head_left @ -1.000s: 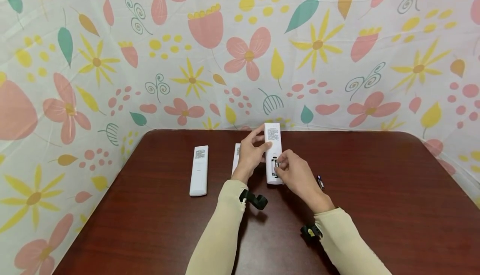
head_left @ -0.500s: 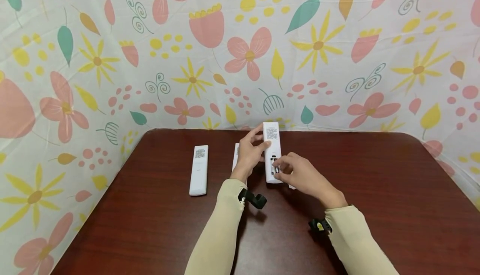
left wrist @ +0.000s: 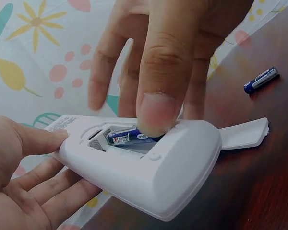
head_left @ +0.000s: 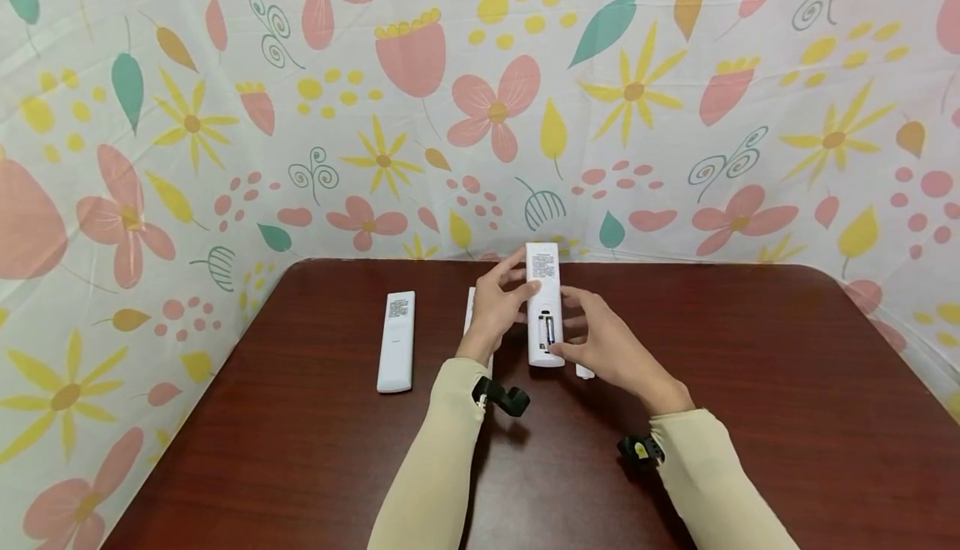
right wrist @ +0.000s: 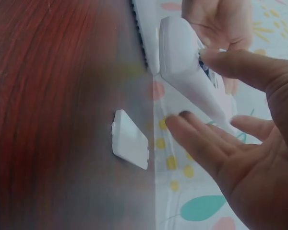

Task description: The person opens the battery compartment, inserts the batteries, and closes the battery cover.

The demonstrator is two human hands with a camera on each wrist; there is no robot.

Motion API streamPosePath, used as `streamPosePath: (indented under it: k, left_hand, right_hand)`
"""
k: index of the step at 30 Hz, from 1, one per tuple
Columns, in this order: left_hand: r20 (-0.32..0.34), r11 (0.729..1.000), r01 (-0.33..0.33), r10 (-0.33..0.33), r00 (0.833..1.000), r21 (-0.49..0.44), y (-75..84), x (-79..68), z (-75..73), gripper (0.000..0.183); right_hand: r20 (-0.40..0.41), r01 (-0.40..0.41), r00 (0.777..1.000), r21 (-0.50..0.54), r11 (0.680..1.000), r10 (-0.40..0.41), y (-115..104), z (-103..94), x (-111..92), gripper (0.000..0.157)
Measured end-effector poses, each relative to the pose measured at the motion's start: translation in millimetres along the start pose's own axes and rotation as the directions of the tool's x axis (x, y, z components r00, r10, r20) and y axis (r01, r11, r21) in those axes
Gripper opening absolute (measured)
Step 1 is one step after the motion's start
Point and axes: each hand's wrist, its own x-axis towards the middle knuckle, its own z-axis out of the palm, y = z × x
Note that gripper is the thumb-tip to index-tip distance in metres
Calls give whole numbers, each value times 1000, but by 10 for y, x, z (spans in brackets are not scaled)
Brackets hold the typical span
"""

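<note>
My left hand [head_left: 491, 312] holds a white remote control [head_left: 552, 302] with its back turned up, thumb on top and fingers beneath. The battery compartment is uncovered. Inside it lies a blue battery [left wrist: 125, 137], partly hidden by the right thumb in the left wrist view. My right hand [head_left: 611, 346] presses its thumb at the compartment's lower end. Its other fingers stretch out past the remote's right side, apart from it in the right wrist view. A white battery cover [right wrist: 129, 141] lies on the table below, and a loose blue battery [left wrist: 261, 80] lies beyond it.
On the dark wooden table [head_left: 300, 450], another white remote [head_left: 396, 342] lies face down to the left. A further white remote [head_left: 470, 308] is mostly hidden behind the left hand. A flower-patterned cloth [head_left: 495, 183] rises along the table's back edge.
The right hand's fingers have come away from the compartment and spread to the remote's right, while the thumb stays at the lower end. The left hand keeps its hold nearly unchanged.
</note>
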Motion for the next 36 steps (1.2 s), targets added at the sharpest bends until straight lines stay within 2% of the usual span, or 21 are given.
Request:
streamPosePath:
  k: [3, 9, 26, 36]
  left_hand:
    - [12, 1000, -1, 1, 1000, 6, 0, 0, -5, 59]
    - [12, 1000, -12, 12, 1000, -7, 4, 9, -12, 58]
    - [29, 1000, -12, 12, 999, -21, 19, 1, 8, 57]
    - [29, 1000, -24, 25, 999, -16, 25, -2, 23, 58]
  right_hand:
    - [32, -25, 999, 67, 997, 23, 23, -6, 4, 99]
    - [51, -34, 998, 137, 990, 27, 45, -19, -2, 101]
    - [-7, -26, 1000, 70, 997, 27, 74, 15, 7, 95]
    - [-8, -19, 1000, 61, 998, 19, 44, -9, 5, 94]
